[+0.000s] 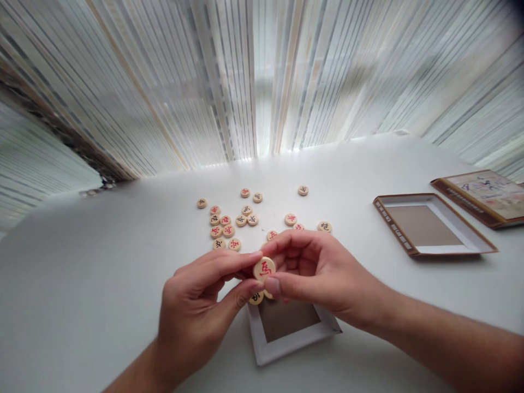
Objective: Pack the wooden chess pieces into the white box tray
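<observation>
A round xiangqi piece [264, 268] with a red character faces me, pinched between the fingertips of both hands. My left hand [204, 297] grips its left edge with thumb and fingers. From the other side my right hand [319, 270] closes on it with thumb and curled fingers, which hide part of the table behind. Below the hands lies a shallow white-rimmed tray [295, 335] with a brown bottom. A piece with a black character [256, 297] and another pale piece [269, 293] sit at its far edge, partly covered by my fingers.
Several red and black xiangqi pieces [228, 231] lie scattered on the white table [102, 284] beyond my hands. An open box part [426, 221] and a printed box lid [487, 194] rest at the right. Striped curtains [262, 82] hang behind the table.
</observation>
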Demonstrator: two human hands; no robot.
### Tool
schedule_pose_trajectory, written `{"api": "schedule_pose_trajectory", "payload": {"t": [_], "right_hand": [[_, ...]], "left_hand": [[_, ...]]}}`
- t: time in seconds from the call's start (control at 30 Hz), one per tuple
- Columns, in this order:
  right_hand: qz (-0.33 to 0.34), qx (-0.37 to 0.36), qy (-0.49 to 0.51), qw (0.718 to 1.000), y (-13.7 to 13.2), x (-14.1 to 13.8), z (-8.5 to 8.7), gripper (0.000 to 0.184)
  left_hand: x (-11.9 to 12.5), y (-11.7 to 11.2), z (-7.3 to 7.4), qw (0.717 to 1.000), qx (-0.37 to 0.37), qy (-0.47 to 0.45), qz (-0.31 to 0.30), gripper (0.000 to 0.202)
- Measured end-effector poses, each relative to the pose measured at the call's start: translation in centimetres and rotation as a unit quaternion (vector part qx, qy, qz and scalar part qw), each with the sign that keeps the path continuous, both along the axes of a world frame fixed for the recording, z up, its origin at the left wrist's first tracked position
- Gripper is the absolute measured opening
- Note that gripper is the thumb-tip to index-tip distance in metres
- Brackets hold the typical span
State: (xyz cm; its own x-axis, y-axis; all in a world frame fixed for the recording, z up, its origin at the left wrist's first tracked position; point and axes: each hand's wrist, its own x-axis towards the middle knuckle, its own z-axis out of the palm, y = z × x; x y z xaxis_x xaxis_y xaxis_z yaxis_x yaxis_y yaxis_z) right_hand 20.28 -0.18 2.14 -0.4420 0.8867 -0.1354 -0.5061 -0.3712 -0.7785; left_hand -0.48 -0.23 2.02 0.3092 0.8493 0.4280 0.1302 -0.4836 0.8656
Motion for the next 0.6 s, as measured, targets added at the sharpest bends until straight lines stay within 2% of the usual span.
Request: {"api": "schedule_pose_trajectory", "payload": {"t": [0.17, 0.3, 0.43, 0.6], "right_hand": [[-0.021, 0.055, -0.045, 0.997, -0.09, -0.01, 0.02, 0.034], [-0.037, 0.072, -0.098, 0.992, -0.28, 0.16, 0.00, 0.026], [-0.033, 0.080, -0.105, 0.991, -0.23, 0.23, 0.07, 0.024], [-0.028, 0.093, -0.100, 0.990, 0.02, 0.16, 0.23, 0.025]], "left_hand": [[-0.04, 0.01, -0.56, 1.000, -0.018, -0.016, 0.009, 0.040], [-0.04, -0.01, -0.44, 1.000, 0.015, 0.006, 0.008, 0.038], [0.03, 0.08, -0.25, 0.999, 0.043, 0.021, 0.007, 0.038], [0.00, 0.12, -0.43, 0.999, 0.034, 0.011, 0.005, 0.043]]}}
